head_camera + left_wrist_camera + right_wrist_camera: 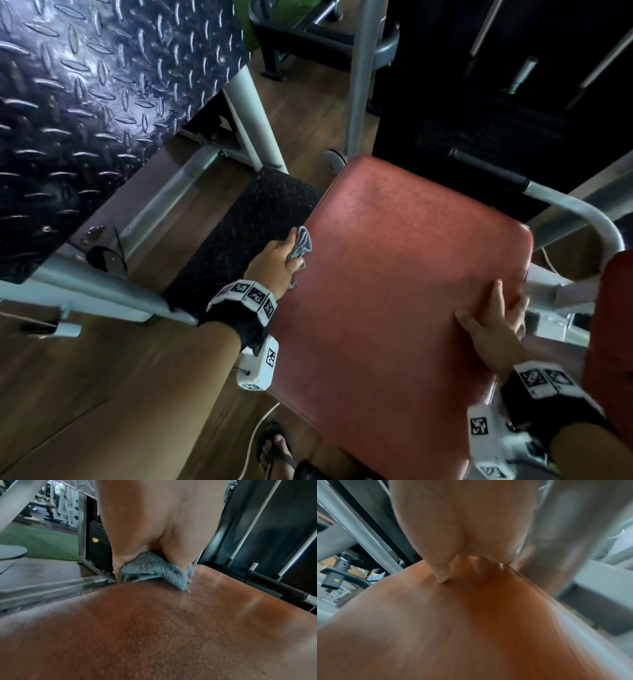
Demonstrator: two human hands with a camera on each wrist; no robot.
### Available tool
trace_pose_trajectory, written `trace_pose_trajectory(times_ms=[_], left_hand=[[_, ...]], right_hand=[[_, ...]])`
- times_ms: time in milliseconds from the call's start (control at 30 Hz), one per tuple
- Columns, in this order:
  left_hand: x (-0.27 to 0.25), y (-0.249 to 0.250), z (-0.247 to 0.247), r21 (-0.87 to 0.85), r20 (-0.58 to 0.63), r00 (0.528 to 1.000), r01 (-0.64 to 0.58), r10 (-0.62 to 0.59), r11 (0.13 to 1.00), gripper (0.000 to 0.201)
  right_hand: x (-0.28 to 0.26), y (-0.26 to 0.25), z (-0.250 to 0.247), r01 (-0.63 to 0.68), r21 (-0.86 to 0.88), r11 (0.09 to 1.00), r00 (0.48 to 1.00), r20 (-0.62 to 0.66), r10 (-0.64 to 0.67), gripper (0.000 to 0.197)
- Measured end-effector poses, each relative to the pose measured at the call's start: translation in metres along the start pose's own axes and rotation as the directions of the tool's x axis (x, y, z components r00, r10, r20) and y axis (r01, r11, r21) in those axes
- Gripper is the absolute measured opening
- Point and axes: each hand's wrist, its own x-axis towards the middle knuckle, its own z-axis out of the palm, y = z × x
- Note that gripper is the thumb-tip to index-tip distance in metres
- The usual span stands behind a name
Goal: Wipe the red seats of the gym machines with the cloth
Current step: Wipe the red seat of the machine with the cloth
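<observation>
A wide red padded seat [394,274] fills the middle of the head view. At its left edge my left hand [274,260] grips a bunched grey cloth [301,245] and holds it against the pad. The left wrist view shows the cloth [154,569] squeezed in my fist on the red seat [154,628]. My right hand [493,322] lies flat on the seat's right side, with straight fingers reaching toward the edge. In the right wrist view the thumb tip [442,578] touches the blurred red seat [453,628].
A black tread-plate footboard [85,113] rises at the upper left, with a small black mat [253,226] below it. Grey frame tubes [582,219] curve round the seat's right side. A second red pad [613,342] stands at the right edge. My sandalled foot [274,452] is on the wooden floor.
</observation>
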Motion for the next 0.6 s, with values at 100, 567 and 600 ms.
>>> trace_pose_trajectory(times_ms=[100, 567, 600], left_hand=[[-0.009, -0.007, 0.002, -0.005, 0.008, 1.000, -0.003, 0.003, 1.000, 0.055], [-0.026, -0.027, 0.008, 0.110, -0.028, 1.000, -0.012, 0.015, 0.994, 0.059], [-0.029, -0.027, 0.008, 0.132, -0.034, 0.999, -0.017, 0.022, 0.991, 0.059]], right_hand=[[-0.028, 0.004, 0.015, -0.055, 0.032, 0.998, 0.998, 0.005, 0.055, 0.092], [-0.058, 0.014, 0.044, -0.146, -0.077, 0.986, 0.989, -0.041, 0.143, 0.094], [-0.057, 0.013, 0.044, -0.150, -0.077, 0.986, 0.988, -0.036, 0.148, 0.094]])
